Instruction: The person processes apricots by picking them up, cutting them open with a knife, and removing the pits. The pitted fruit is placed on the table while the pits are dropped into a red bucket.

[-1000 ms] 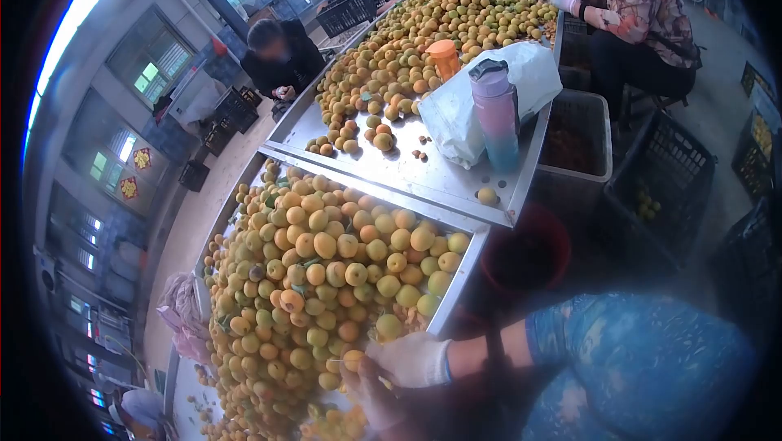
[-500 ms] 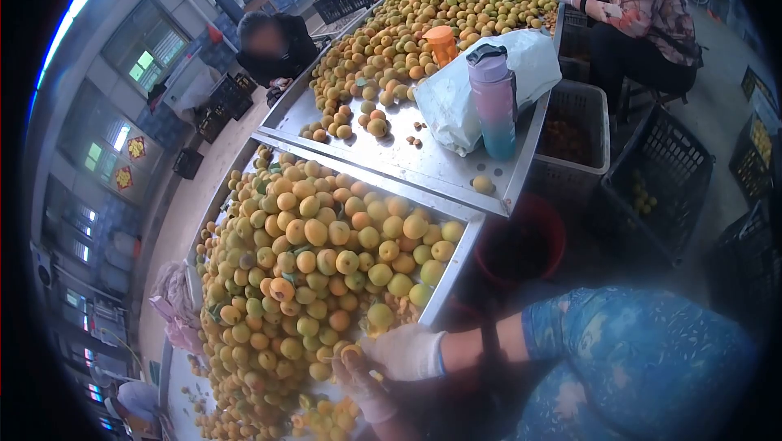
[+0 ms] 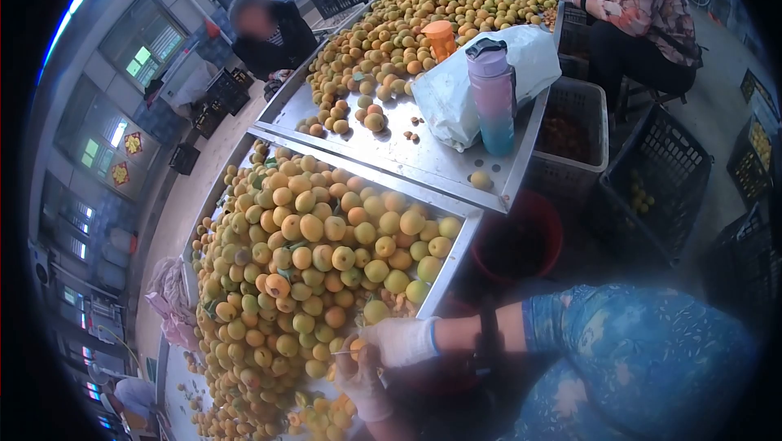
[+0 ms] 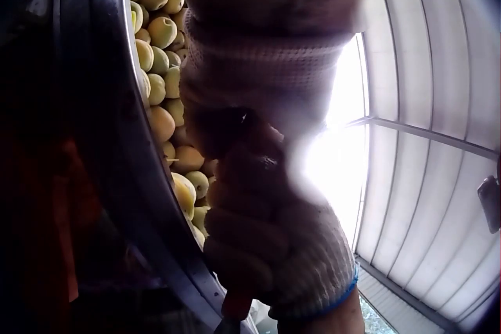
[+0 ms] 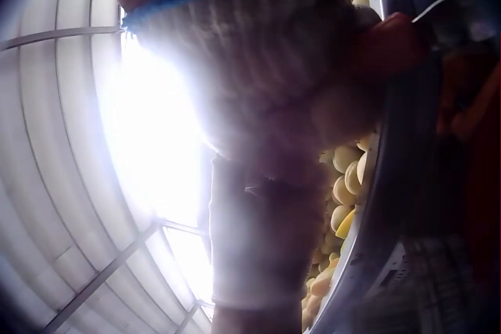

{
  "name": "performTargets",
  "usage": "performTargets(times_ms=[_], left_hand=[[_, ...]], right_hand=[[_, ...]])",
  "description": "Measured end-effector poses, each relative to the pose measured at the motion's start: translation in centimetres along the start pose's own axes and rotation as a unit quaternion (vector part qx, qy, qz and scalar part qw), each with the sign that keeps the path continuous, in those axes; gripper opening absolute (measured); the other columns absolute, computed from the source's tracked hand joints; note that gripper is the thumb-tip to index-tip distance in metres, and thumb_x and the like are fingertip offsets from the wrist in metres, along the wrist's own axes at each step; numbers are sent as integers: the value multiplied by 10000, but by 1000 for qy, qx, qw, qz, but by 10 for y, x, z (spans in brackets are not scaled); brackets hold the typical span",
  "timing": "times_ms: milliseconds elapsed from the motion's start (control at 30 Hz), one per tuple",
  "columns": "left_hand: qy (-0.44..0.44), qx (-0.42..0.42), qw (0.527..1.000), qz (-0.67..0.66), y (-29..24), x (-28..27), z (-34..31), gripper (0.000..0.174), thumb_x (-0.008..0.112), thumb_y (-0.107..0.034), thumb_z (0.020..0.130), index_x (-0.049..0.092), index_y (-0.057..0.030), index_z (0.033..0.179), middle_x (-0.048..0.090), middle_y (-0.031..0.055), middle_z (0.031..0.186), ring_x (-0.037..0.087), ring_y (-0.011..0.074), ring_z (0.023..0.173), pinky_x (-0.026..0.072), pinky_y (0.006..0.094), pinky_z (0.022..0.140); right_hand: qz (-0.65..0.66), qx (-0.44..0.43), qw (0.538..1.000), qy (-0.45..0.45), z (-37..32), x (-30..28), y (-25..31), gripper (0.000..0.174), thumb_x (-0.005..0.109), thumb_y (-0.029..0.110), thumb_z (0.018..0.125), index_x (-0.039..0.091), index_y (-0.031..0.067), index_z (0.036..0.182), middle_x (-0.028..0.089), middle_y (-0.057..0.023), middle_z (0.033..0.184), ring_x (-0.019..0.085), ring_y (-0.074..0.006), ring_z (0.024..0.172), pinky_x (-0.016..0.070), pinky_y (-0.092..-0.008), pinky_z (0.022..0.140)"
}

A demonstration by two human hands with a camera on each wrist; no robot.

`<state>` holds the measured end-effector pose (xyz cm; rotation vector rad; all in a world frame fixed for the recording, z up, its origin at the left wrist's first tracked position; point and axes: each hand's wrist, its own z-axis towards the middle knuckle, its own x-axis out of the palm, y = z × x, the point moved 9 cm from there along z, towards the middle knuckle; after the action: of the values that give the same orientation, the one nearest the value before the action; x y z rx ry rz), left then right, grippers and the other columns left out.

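Observation:
An orange fruit (image 3: 357, 346) is pinched in the gloved left hand (image 3: 365, 386), low in the head view. Against it works the right hand (image 3: 401, 342), in a white glove with a blue-edged cuff. Its curled fingers grip a red handle (image 5: 387, 46), seen in the right wrist view. The same handle (image 4: 237, 304) pokes out below the right hand (image 4: 293, 259) in the left wrist view. Both hands meet at the edge of a large heap of yellow-orange fruit (image 3: 309, 262) on a metal table. Fingertips are dark and partly hidden in both wrist views.
Behind a metal rim (image 3: 366, 172) lies a second table with more fruit, a white bag (image 3: 444, 107), a bottle (image 3: 492, 103) and an orange cup (image 3: 440, 40). A red bucket (image 3: 550, 237) and crates (image 3: 656, 180) stand at the right. Two people sit beside the far table.
The head view has shifted slightly, so the tables appear further left. Both hands stay together around the fruit, with small finger movements. The person in dark clothes has raised their head.

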<state>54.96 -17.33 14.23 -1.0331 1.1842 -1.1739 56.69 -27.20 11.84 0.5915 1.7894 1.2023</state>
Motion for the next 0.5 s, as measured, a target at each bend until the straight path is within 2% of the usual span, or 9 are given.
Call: performTargets(times_ms=[67,133,167,233,267,333,367,467,500], left_hand=[[10,7,1000,8,-3,1,-1,425,638,-172,907,528,98,1216,605,47,828,549,102,720,450,205,662],[19,14,1000,16,-3,3,0,430,625,-169,906,525,98,1228,611,55,847,554,106,727,454,210,669],[17,28,999,34,-3,2,-1,383,605,-180,913,564,79,1193,624,55,907,561,109,773,458,220,703],[13,42,998,51,0,1,0,346,585,-191,920,603,60,1157,638,56,967,569,113,819,462,229,737],[1,34,997,66,4,-2,0,352,576,-177,913,598,61,1171,638,58,979,571,115,830,466,232,739],[-13,25,996,82,5,-4,0,359,567,-163,906,592,62,1184,637,61,991,573,116,840,469,235,741],[-27,28,997,71,2,-3,0,366,562,-165,906,587,62,1193,637,68,1002,577,123,851,472,236,744],[-41,38,996,66,-1,-7,0,381,550,-167,908,575,64,1209,631,87,1035,582,137,869,474,236,746],[-40,46,996,72,-2,-8,0,388,544,-168,911,567,68,1218,625,99,1056,583,144,875,473,234,745]], right_hand=[[-3,-13,1000,4,5,4,-5,278,598,220,848,615,49,1067,680,-189,903,671,-343,892,504,-397,776],[-56,-98,994,-12,9,4,4,300,599,244,849,614,80,1099,681,-179,910,670,-335,886,506,-388,766],[-56,-98,994,-12,8,0,8,300,599,244,849,614,80,1099,681,-179,910,670,-335,886,506,-388,766],[-25,-13,999,22,6,-5,3,325,545,299,886,658,18,1007,672,-179,986,668,-327,895,525,-389,764],[-26,-13,999,23,10,-2,-2,325,545,299,886,658,18,1007,672,-179,986,668,-327,895,525,-389,764],[60,49,997,3,16,-2,-17,331,606,243,812,609,112,1116,663,-155,841,664,-308,763,511,-387,662],[60,49,997,4,14,-7,-13,331,606,243,812,609,112,1116,663,-155,841,664,-308,763,511,-387,662],[104,137,983,70,6,-4,-20,338,596,227,802,596,116,1121,632,-119,769,644,-271,684,507,-385,613],[200,157,964,82,5,1,-28,344,600,227,797,594,112,1121,628,-111,775,640,-261,677,509,-374,622]])
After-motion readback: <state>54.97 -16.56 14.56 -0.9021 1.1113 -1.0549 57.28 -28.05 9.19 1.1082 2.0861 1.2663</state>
